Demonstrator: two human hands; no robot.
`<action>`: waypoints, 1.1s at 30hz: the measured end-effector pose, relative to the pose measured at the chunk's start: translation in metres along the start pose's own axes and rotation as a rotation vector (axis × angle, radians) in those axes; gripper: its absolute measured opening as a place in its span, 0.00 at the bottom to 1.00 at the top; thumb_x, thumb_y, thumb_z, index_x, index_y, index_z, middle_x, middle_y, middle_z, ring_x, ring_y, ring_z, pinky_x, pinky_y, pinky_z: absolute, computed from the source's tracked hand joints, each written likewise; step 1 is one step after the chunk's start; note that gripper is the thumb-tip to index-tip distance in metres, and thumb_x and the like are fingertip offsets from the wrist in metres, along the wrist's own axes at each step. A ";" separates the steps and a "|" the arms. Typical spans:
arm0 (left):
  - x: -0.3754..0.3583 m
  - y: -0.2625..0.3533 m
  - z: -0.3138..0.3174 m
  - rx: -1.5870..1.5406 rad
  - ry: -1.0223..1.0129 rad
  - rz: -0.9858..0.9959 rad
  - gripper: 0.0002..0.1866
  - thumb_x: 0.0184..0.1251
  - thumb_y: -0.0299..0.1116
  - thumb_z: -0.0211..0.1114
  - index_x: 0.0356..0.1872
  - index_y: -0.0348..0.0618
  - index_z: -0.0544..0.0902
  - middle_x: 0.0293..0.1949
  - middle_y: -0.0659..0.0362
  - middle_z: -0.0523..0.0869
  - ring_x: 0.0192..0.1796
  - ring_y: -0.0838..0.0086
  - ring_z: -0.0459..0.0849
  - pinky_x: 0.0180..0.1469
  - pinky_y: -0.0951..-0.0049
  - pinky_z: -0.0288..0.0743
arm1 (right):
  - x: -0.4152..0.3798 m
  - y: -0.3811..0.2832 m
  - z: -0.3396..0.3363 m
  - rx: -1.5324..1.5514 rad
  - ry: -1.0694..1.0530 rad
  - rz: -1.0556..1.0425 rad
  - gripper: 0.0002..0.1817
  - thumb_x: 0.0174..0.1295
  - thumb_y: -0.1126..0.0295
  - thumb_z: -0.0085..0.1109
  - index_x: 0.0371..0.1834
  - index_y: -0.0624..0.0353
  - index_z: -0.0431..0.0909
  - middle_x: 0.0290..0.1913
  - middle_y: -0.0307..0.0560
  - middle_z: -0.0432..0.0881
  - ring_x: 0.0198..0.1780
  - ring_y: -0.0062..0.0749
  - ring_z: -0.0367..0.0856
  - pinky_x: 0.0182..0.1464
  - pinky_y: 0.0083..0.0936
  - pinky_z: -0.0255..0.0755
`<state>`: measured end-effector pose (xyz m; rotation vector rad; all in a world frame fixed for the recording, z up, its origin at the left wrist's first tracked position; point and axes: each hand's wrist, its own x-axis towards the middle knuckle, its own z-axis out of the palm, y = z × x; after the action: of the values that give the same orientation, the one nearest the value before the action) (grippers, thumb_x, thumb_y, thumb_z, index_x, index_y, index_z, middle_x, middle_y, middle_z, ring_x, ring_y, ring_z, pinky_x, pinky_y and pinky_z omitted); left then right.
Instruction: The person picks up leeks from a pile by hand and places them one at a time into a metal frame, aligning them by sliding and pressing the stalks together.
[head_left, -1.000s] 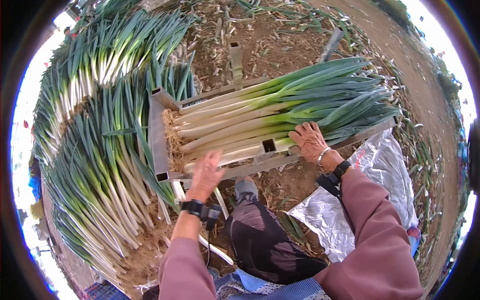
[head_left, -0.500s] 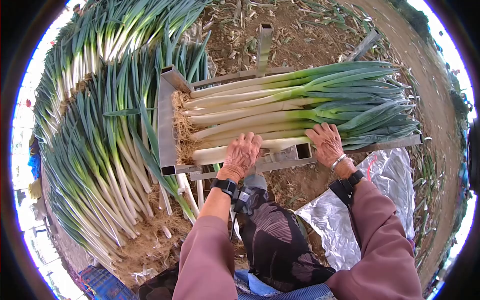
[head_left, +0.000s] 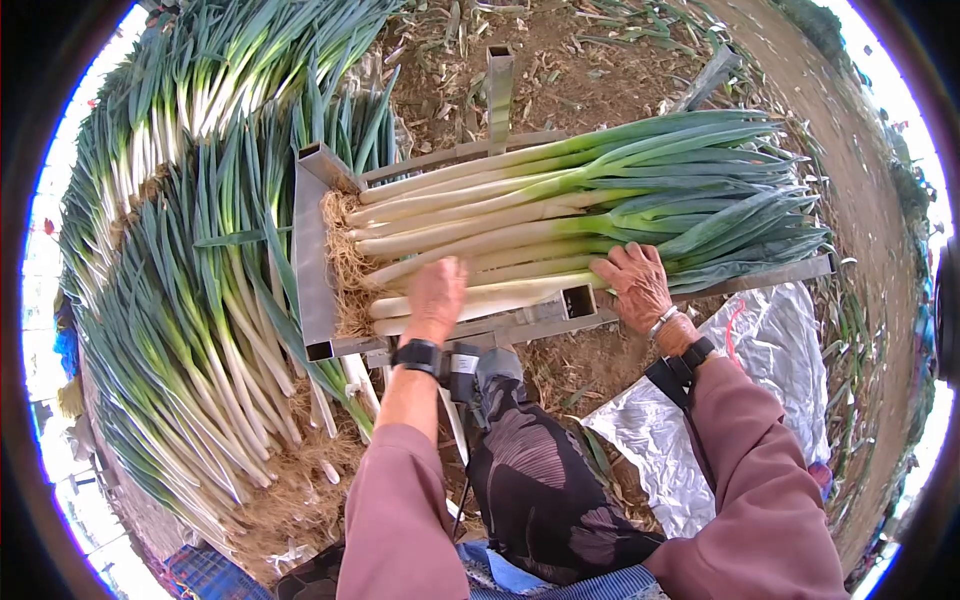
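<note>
A row of long green onions [head_left: 480, 228] lies in a metal frame [head_left: 316, 235], roots against the left end plate and green leaves reaching past the right side. My right hand [head_left: 636, 284] curls its fingers over the nearest stalks, where white turns to green. Over the white stems close to the roots is my left hand [head_left: 438, 292], smeared by motion, its fingers hard to make out. The stalks lie side by side, and a pale stem at the near edge runs along the frame's front rail.
Big piles of green onions [head_left: 225, 330] fill the left side, with loose roots [head_left: 300, 495] below them. A silver sheet [head_left: 670, 440] lies on the ground at right. Metal posts [head_left: 499, 95] rise behind the frame. My knee [head_left: 545, 450] is just in front of it.
My left hand has moved left along the stems toward the roots, lifting slightly from the near stalk. My right hand keeps its place on the stalks. The whole view has shifted slightly.
</note>
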<state>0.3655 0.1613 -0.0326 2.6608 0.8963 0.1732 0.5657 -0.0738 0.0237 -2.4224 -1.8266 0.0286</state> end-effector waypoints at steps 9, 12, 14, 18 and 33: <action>-0.051 -0.025 -0.074 -0.140 -0.138 0.110 0.14 0.61 0.41 0.61 0.41 0.42 0.81 0.38 0.50 0.85 0.42 0.56 0.83 0.46 0.58 0.74 | -0.001 0.002 -0.001 0.032 0.016 -0.035 0.22 0.53 0.45 0.58 0.43 0.48 0.77 0.37 0.44 0.73 0.47 0.41 0.69 0.52 0.39 0.59; -0.064 -0.027 -0.058 -0.043 -0.104 0.184 0.15 0.55 0.35 0.64 0.44 0.44 0.81 0.42 0.52 0.84 0.47 0.57 0.80 0.52 0.59 0.71 | -0.001 0.007 0.003 0.044 -0.004 -0.052 0.22 0.53 0.45 0.58 0.43 0.48 0.78 0.38 0.44 0.73 0.47 0.41 0.69 0.52 0.38 0.59; -0.066 -0.024 -0.054 0.046 -0.064 0.110 0.15 0.53 0.33 0.66 0.43 0.45 0.80 0.38 0.53 0.83 0.44 0.58 0.80 0.50 0.58 0.70 | -0.003 0.005 0.005 0.033 0.005 -0.056 0.21 0.53 0.45 0.58 0.43 0.48 0.78 0.38 0.44 0.73 0.47 0.41 0.70 0.51 0.38 0.59; -0.064 -0.030 -0.052 0.028 -0.116 0.112 0.14 0.53 0.33 0.65 0.42 0.46 0.81 0.38 0.53 0.83 0.45 0.56 0.80 0.50 0.57 0.71 | -0.001 -0.003 -0.004 -0.007 0.059 -0.035 0.16 0.56 0.54 0.58 0.43 0.48 0.77 0.40 0.45 0.73 0.48 0.40 0.71 0.52 0.38 0.60; -0.065 -0.021 -0.061 0.028 -0.135 0.064 0.17 0.53 0.32 0.67 0.46 0.45 0.83 0.39 0.52 0.83 0.47 0.56 0.79 0.53 0.58 0.69 | -0.052 0.055 -0.033 -0.196 -0.077 0.086 0.41 0.46 0.48 0.69 0.63 0.53 0.66 0.59 0.49 0.69 0.64 0.44 0.65 0.67 0.45 0.55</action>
<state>0.2886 0.1533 0.0164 2.6913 0.7768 -0.0040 0.6069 -0.1406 0.0487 -2.6669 -1.8355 -0.0537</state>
